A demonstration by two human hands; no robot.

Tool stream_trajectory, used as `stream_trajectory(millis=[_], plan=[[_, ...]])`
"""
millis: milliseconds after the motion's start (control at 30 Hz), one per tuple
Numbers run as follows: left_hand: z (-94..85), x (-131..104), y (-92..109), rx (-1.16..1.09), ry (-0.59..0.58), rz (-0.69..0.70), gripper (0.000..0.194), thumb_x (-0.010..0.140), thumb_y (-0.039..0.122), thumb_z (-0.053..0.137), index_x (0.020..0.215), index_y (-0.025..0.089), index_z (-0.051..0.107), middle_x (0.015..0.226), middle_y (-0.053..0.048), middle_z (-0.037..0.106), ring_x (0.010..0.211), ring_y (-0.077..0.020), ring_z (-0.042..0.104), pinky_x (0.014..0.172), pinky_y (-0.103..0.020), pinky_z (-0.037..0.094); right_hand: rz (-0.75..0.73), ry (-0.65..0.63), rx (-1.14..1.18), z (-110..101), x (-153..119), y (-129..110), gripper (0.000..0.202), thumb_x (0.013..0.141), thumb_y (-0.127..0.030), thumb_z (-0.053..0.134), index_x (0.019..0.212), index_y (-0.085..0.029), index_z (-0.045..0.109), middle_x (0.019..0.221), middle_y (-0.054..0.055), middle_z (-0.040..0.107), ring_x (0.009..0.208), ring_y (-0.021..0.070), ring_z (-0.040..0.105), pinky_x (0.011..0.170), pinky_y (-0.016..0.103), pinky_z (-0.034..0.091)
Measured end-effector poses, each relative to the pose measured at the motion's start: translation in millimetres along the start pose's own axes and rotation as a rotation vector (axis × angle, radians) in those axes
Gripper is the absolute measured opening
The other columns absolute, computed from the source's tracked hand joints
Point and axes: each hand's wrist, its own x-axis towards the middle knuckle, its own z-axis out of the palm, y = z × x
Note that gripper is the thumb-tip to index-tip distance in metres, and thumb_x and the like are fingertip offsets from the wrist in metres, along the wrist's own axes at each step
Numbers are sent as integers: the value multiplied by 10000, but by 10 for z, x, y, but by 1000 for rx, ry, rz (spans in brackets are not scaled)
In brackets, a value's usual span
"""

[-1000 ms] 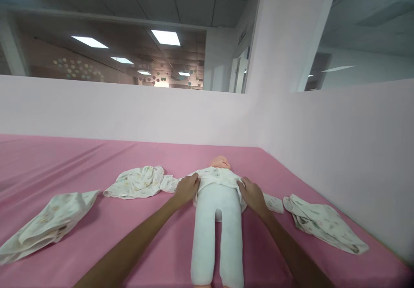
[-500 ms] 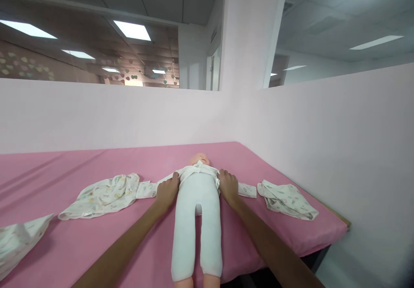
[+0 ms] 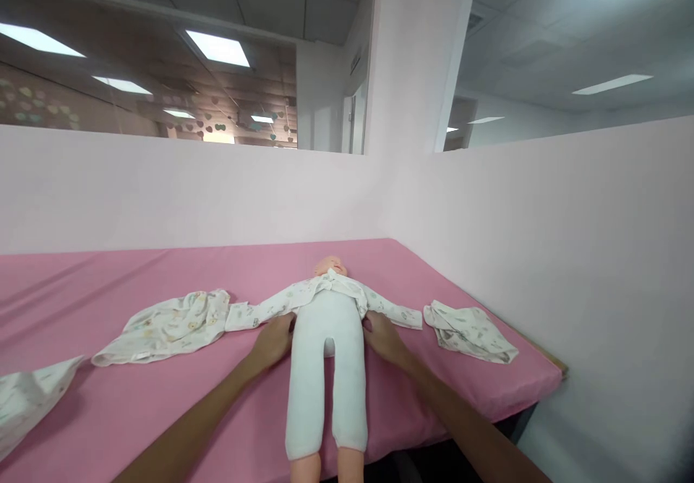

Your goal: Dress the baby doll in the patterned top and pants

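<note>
A baby doll (image 3: 326, 338) lies on its back on a pink-covered table, legs toward me. White leggings (image 3: 325, 367) cover it up to the belly, and a printed white long-sleeved shirt (image 3: 293, 296) is on its upper body, both sleeves spread sideways. At the doll's left-hand side in view, my left hand (image 3: 275, 340) is closed at the shirt's lower edge by the hip. Opposite it, my right hand (image 3: 384, 335) is closed at the shirt's other lower corner. The fingertips of both hands are partly hidden beside the doll.
Crumpled printed baby clothes (image 3: 168, 327) lie left of the doll, with another printed cloth (image 3: 32, 400) at the left edge. A folded printed garment (image 3: 470, 332) lies to the right. White walls (image 3: 178, 194) border the pink table cover (image 3: 228, 403) behind and at right.
Both hands have slid down from the doll's waist toward its hips, nearer me. More of the shirt's sleeves and sides shows now. The view has shifted slightly.
</note>
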Motion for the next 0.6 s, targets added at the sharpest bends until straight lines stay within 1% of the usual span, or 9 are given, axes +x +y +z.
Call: stream_trajectory(millis=[33, 100, 200, 267, 333, 400, 467, 533, 600], plan=[[2, -5, 12, 26, 12, -7, 201, 840, 170, 455, 934, 175, 632, 974, -91, 694, 927, -235, 628, 773, -297, 434, -13, -21, -73, 24, 52, -8, 163, 878, -223, 485, 886, -155, 633, 960, 72, 677, 893, 206, 584, 762, 273, 391], [12, -7, 23, 81, 36, -11, 194, 840, 162, 458, 918, 174, 636, 956, -93, 695, 913, -233, 631, 766, -294, 428, -12, -25, -181, 71, 145, -20, 178, 868, -158, 463, 927, -141, 631, 1027, 110, 667, 953, 232, 576, 806, 302, 372], [42, 23, 15, 149, 80, -4, 186, 851, 166, 441, 843, 173, 627, 909, -91, 695, 870, -230, 635, 736, -289, 415, 21, -28, -309, 122, 235, -28, 217, 861, -102, 427, 932, -118, 632, 1012, 158, 668, 963, 260, 585, 822, 341, 351], [70, 57, 4, 179, 106, -8, 194, 860, 177, 431, 832, 175, 623, 898, -91, 695, 870, -235, 636, 719, -290, 406, 38, -30, -367, 128, 256, -26, 225, 877, -120, 414, 910, -121, 637, 961, 157, 677, 925, 258, 600, 795, 342, 352], [92, 81, -3, 201, 117, -17, 196, 866, 189, 430, 856, 177, 626, 901, -92, 694, 888, -244, 636, 706, -293, 397, 44, -28, -405, 88, 239, -7, 239, 910, -189, 407, 888, -144, 640, 931, 129, 683, 885, 242, 608, 760, 330, 355], [94, 82, -6, 218, 110, -30, 190, 865, 194, 431, 853, 173, 620, 893, -94, 692, 875, -246, 635, 686, -293, 383, 49, -21, -442, -21, 179, 50, 266, 932, -275, 410, 859, -163, 640, 914, 102, 680, 863, 233, 606, 739, 324, 356], [62, 62, -6, 205, 94, -39, 191, 872, 211, 426, 824, 170, 606, 882, -90, 688, 831, -234, 631, 657, -287, 367, 67, -5, -488, -206, 70, 159, 286, 933, -325, 419, 861, -158, 640, 932, 106, 669, 893, 245, 597, 756, 335, 358], [-3, 32, 1, 168, 79, -50, 218, 889, 244, 406, 785, 174, 584, 878, -79, 685, 785, -218, 619, 622, -278, 347, 106, 23, -545, -446, -79, 318, 277, 917, -309, 437, 904, -123, 642, 976, 146, 650, 957, 283, 581, 800, 367, 353], [-88, 3, 27, 147, 90, -64, 269, 908, 279, 374, 724, 180, 542, 833, -65, 673, 742, -205, 599, 592, -273, 320, 174, 43, -613, -689, -248, 504, 266, 886, -267, 466, 955, -76, 639, 1014, 194, 627, 1006, 335, 563, 833, 412, 343]])
